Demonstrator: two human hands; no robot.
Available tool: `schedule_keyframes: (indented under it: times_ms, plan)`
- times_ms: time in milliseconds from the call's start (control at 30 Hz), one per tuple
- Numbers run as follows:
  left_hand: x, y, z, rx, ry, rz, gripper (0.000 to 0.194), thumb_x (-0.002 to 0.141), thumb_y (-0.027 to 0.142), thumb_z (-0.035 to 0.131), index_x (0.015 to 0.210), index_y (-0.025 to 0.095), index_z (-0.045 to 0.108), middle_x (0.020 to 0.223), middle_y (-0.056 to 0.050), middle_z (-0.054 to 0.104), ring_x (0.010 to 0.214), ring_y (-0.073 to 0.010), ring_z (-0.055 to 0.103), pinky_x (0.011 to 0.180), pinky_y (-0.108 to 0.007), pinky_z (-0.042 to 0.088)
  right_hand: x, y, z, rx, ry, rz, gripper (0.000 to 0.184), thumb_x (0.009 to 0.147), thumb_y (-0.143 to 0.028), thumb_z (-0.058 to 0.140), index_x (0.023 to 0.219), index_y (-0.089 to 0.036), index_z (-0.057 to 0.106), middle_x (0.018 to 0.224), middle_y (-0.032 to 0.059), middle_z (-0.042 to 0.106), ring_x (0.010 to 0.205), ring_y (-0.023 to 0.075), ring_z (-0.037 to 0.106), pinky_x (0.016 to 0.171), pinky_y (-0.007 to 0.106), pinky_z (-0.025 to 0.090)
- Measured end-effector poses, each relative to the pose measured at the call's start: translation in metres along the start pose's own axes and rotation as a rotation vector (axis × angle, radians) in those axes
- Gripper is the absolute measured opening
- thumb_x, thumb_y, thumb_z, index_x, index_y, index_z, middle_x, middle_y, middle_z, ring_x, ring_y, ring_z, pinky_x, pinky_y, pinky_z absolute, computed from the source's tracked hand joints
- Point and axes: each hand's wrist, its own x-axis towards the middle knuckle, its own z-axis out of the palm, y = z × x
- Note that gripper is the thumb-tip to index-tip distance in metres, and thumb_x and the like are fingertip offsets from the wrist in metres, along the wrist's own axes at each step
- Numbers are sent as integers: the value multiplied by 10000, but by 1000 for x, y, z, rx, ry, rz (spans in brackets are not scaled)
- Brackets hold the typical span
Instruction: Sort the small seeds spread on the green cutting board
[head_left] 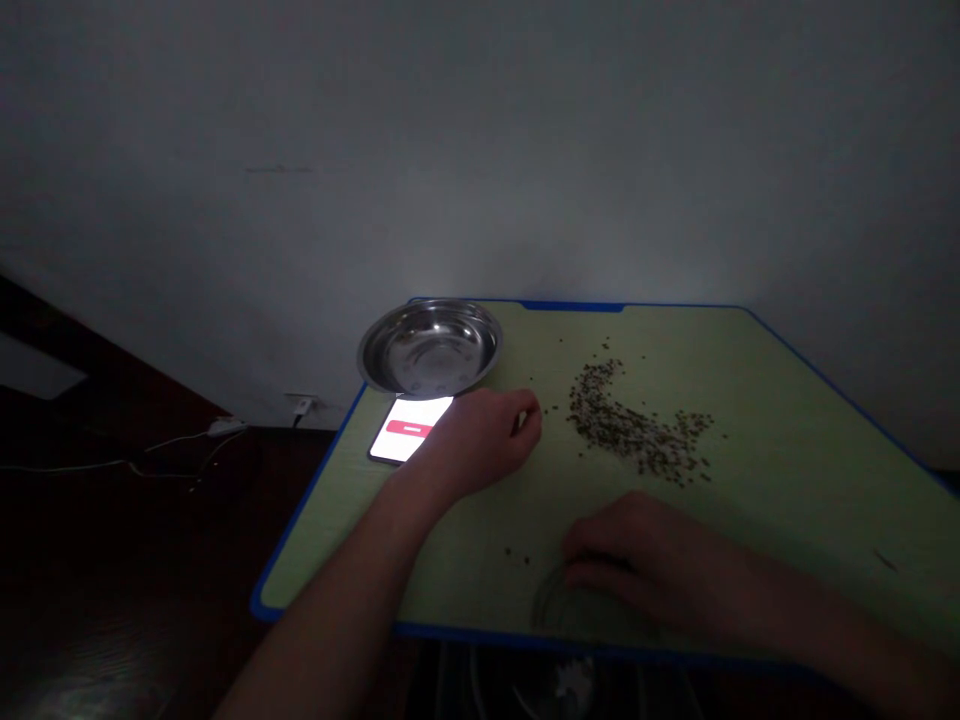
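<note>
Dim room: pale wall (480, 150), green table (795, 430) edged blue. Phone (384, 442) lit, red button (405, 429), lettering too small to read. 2 hands apart. Left hand (499, 432) curled, just left of dark grains (646, 437) scattered mid-table; right hand (637, 550) low, fingers bent by clear rounded vessel (551, 605). Cannot tell whether either grips.

Both arms bare along the visible length. Left forearm (352, 590) enters at the bottom, slanting up and rightward; left wrist (431, 485) roughly in line with it. Left hand (491, 435) points right, fingers curled inward, a small dark gap between the bent digits. Right forearm (810, 610) comes in from the lower right corner, running leftward; right hand (637, 550) sits nearer the body than the left, back upward, knuckles bent, thumb below the fingers with a shadowed gap between. Hands well apart. Right fingertips dim; grip unclear.
</note>
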Motion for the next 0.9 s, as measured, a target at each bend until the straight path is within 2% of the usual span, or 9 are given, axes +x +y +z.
schedule_keyframes:
  times_ms: [233,467,667,900]
  plan:
    - [-1,-1,1,0,13,14,234,881,276,436,808,182,638,631,2,613,534,-103,496,524,-244,276,-4,1,-4,7,-11,6,251,928,-309,496,776,-219,676,720,-19,701,641,117,629,575,219,396]
    - [-2,-2,1,7,31,19,236,879,271,437,820,177,645,649,-8,624,547,-107,508,518,-244,274,24,15,-17,-130,166,40,214,906,-259,500,858,-222,705,747,7,715,657,146,634,609,250,416]
    - [-2,-2,1,-6,33,5,244,877,274,436,830,173,653,651,-10,630,550,-109,519,515,-236,280,42,8,-10,-143,91,-51,186,890,-253,547,849,-202,722,758,17,730,667,149,649,611,237,418]
    - [-2,1,-1,-42,53,21,236,870,265,443,827,171,655,645,-6,632,535,-101,512,513,-229,288,21,1,4,-17,1,-70,202,904,-267,529,846,-199,709,772,8,726,666,124,640,605,215,411]
